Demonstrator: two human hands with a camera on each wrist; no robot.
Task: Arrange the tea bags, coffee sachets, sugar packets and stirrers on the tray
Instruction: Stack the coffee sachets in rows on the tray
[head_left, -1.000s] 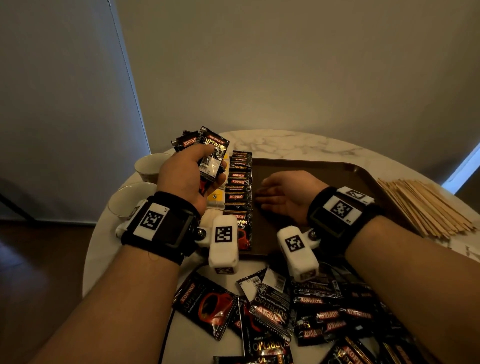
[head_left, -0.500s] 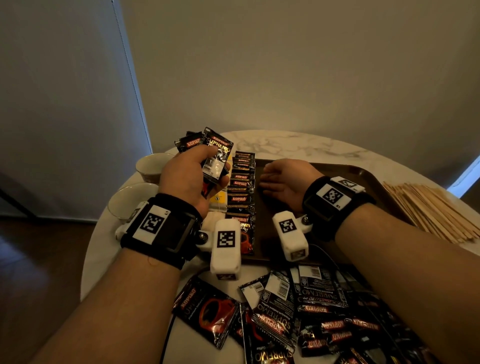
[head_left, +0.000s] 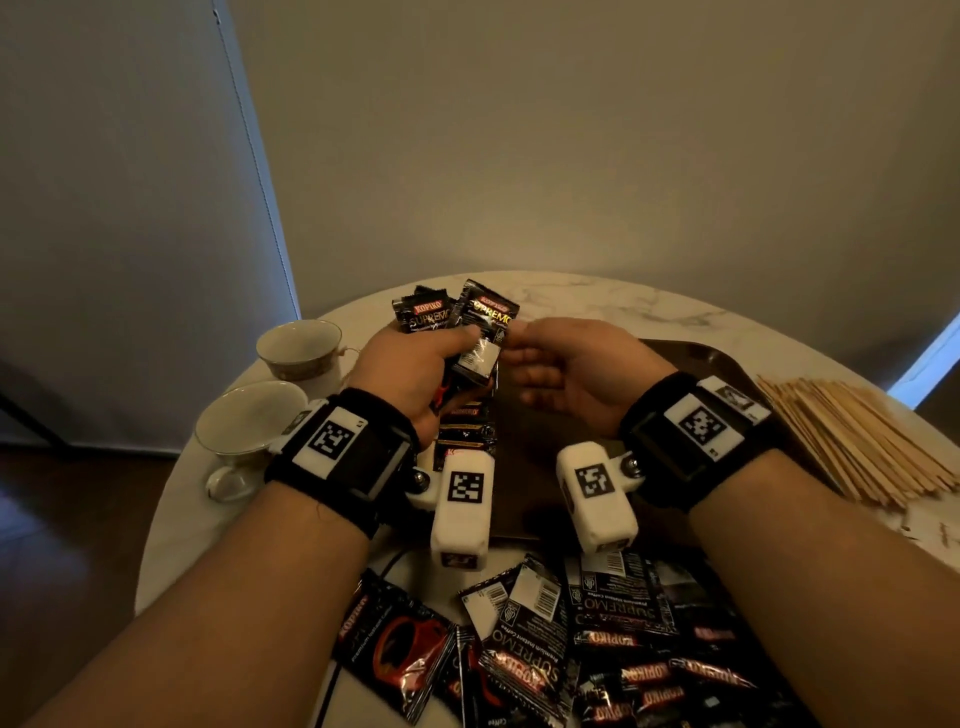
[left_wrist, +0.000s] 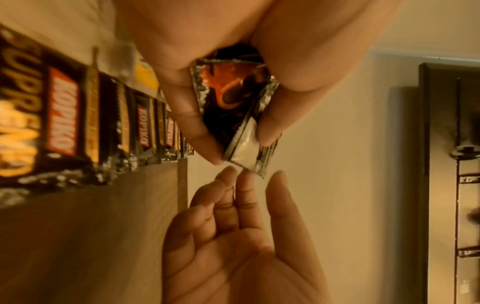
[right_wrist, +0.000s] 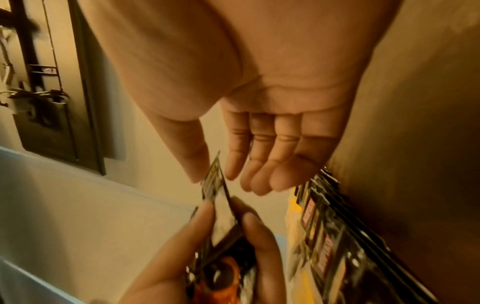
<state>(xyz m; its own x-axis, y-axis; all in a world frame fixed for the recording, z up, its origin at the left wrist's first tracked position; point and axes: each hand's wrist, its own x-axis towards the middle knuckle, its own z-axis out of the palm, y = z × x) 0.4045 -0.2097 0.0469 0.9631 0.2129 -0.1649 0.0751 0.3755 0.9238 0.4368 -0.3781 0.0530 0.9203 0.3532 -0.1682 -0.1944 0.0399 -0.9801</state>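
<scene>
Nearest the person, a loose heap of Kopiko coffee sachets (head_left: 597, 644) lies on the marble surface (head_left: 613, 301), some face up, some showing barcodes, and none of them is on the tray. Beyond it the brown tray (head_left: 701, 358) holds a single overlapped row of sachets (left_wrist: 109, 123) along its left edge; the rest of its floor that shows is bare. Above that row the left hand (head_left: 415, 364) grips a small fan of sachets (head_left: 457, 322), thumb clamped over the front one, while the right hand (head_left: 566, 369) reaches in with its fingers (left_wrist: 244, 197) straight and apart, the tips just at the front sachet's corner and not yet closed on it. The risk, as I judge it, lies in that handover: a pinch on so little foil could slip, or drag a second sachet out of the fan onto the tidy row and knock it askew. To the left, two empty teacups (head_left: 270, 395) stand off the tray; to the right, a pile of wooden stirrers (head_left: 852, 436) rests on the surface just beside the tray. I cannot make out any sugar packets.
</scene>
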